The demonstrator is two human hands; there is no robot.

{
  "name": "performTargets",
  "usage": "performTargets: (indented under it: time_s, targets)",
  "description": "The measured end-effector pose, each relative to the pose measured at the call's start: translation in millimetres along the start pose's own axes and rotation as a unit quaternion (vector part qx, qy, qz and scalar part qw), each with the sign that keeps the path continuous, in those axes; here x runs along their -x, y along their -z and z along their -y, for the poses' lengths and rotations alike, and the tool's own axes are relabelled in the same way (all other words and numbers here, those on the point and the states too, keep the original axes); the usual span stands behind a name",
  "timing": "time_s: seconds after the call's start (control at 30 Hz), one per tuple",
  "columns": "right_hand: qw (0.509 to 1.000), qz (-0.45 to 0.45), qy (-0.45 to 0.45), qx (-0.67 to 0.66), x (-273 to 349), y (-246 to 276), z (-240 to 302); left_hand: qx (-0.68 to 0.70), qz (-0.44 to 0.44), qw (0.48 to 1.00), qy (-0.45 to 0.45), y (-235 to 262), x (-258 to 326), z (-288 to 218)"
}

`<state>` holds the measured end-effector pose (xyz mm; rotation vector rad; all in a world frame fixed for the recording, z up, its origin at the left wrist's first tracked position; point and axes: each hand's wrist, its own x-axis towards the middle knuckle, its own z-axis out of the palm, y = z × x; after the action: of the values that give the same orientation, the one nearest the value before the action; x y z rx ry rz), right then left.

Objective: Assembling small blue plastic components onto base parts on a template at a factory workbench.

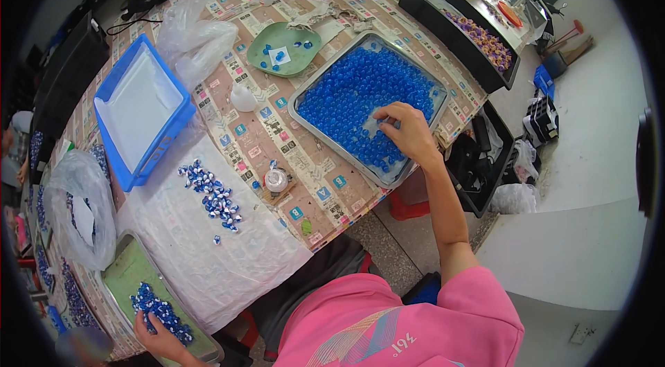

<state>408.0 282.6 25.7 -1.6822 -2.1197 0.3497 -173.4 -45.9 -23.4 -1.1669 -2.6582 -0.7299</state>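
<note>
Now our right hand (407, 130) curls over the metal tray (396, 176), whose near corner sits by the edge of the patterned tablecloth (312, 152), bare cloth to its left. Our left hand (161, 339) bends at the green tray (129, 266), beside blue-and-white beads (165, 315). Fingers half-curled on both; whether they pinch anything, we can't tell. Glossy blue beads (360, 86) crowd the metal tray, round, translucent, thinning near our right fingers.

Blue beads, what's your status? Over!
Right hand at beads, metal tray. Left hand at blue-white pieces, green tray. Nothing seen blocking either hand.
</note>
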Motion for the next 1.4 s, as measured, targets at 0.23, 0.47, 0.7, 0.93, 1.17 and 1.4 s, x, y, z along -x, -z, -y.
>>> performTargets:
  time_s: [0.23,0.47,0.7,0.93,1.17,1.4]
  targets:
    - [0.958,0.073,-0.013,-0.277,17,-6,54,0.099,0.0,0.99,-0.098,-18,15,-118]
    - [0.877,0.188,-0.006,-0.442,27,-50,139,0.26,0.124,0.956,-0.059,-48,18,-173]
    - [0.875,0.215,0.003,-0.434,35,-82,205,0.297,0.097,0.949,-0.043,-56,0,-124]
    - [0.904,0.198,0.019,-0.378,36,-87,237,0.289,0.073,0.949,-0.107,-63,-6,-128]
    - [0.955,0.091,0.115,-0.258,24,-86,249,0.285,0.071,0.944,-0.151,-63,-6,-132]
    - [0.962,0.056,0.217,-0.155,13,-99,258,0.603,0.29,0.743,0.03,-43,14,-144]
